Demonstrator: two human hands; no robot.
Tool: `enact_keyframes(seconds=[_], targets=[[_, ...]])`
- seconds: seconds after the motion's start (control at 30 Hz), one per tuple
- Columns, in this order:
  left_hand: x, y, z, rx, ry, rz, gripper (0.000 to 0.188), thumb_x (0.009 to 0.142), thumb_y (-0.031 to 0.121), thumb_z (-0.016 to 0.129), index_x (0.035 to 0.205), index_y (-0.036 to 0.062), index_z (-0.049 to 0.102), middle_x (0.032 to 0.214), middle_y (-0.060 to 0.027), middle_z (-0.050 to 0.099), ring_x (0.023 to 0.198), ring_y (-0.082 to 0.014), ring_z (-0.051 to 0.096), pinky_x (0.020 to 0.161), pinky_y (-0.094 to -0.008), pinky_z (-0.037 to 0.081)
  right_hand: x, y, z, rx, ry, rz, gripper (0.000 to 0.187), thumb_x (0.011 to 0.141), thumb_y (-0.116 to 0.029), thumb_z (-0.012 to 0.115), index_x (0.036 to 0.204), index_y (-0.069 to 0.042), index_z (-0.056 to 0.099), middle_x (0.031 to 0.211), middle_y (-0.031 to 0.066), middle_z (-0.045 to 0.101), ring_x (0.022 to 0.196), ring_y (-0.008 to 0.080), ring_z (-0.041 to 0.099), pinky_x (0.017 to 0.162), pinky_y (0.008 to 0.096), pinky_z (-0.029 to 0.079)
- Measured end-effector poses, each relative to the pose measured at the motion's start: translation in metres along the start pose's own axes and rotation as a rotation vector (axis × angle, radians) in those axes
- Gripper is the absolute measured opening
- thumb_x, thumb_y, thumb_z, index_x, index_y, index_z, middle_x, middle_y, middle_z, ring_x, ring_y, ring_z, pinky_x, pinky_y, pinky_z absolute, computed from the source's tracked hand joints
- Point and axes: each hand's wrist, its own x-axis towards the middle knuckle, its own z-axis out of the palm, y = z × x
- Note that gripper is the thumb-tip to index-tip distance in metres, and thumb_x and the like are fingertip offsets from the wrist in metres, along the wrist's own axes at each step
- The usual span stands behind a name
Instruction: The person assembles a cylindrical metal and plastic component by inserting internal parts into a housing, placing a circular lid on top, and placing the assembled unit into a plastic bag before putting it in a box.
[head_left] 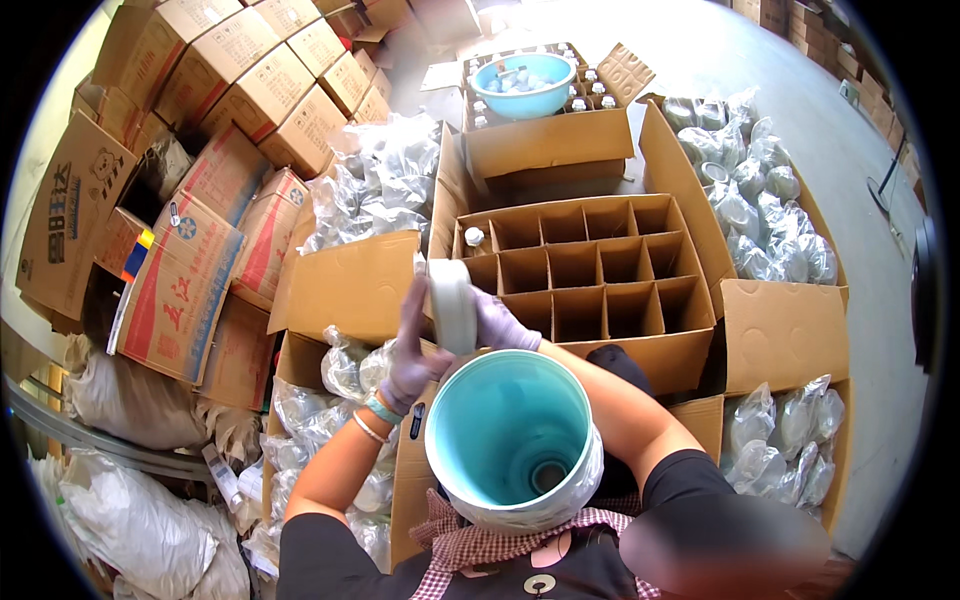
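Observation:
Both my hands, in pale purple gloves, are raised above the middle of the boxes. Between them stands a thick white rounded piece [453, 307], seen edge-on, and its exact kind does not show. My left hand [408, 355] holds it from the left, with fingers pointing up and the thumb by its lower end. On the other side my right hand [503, 320] grips it, its fingertips partly hidden behind the piece. Close against my body sits a large open cylindrical vessel [510, 425], teal inside, with clear plastic around its outside.
Ahead is a divided carton [610, 290] with one white-capped bottle [474, 238] in a corner cell. Beyond stands a light-blue basin [523, 88] over capped bottles. Plastic-wrapped clear items [755, 190] fill boxes on both sides. Stacked cartons [240, 70] rise at the left.

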Motion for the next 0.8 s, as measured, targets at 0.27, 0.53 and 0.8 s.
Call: enact_keyframes(seconds=[0.27,0.53,0.8], targets=[[-0.007,0.020,0.010,-0.627,0.056,-0.518,0.043,0.106,0.039,0.061,0.132,0.0047,0.058,0.091,-0.0075,0.072,0.086,-0.0181,0.072,0.078,-0.0279,0.058,-0.012,-0.016,0.007,-0.730,0.072,-0.521,0.067,0.082,-0.035,0.075,0.137,-0.007,0.050,0.116,0.0252,0.068,0.107,0.0463,0.065,0.093,0.0506,0.053],[0.002,0.001,0.012,0.867,-0.139,0.451,0.051,0.081,0.035,0.079,0.127,0.0187,0.068,0.154,-0.0273,0.045,0.138,-0.0615,0.040,0.114,-0.0652,0.038,-0.003,0.027,-0.027,0.643,-0.185,0.194,0.038,0.110,-0.032,0.051,0.139,-0.009,0.057,0.125,0.0112,0.067,0.109,0.0210,0.068,0.092,0.0381,0.061],[-0.006,0.018,0.014,0.866,0.179,0.424,0.066,0.092,0.040,0.078,0.141,0.0053,0.050,0.136,-0.0143,0.059,0.128,-0.0398,0.059,0.110,-0.0567,0.045,-0.002,0.007,-0.023,0.849,-0.580,0.211,0.073,0.105,-0.067,0.037,0.148,-0.010,0.051,0.144,0.0076,0.059,0.119,0.0224,0.062,0.097,0.0380,0.054]])
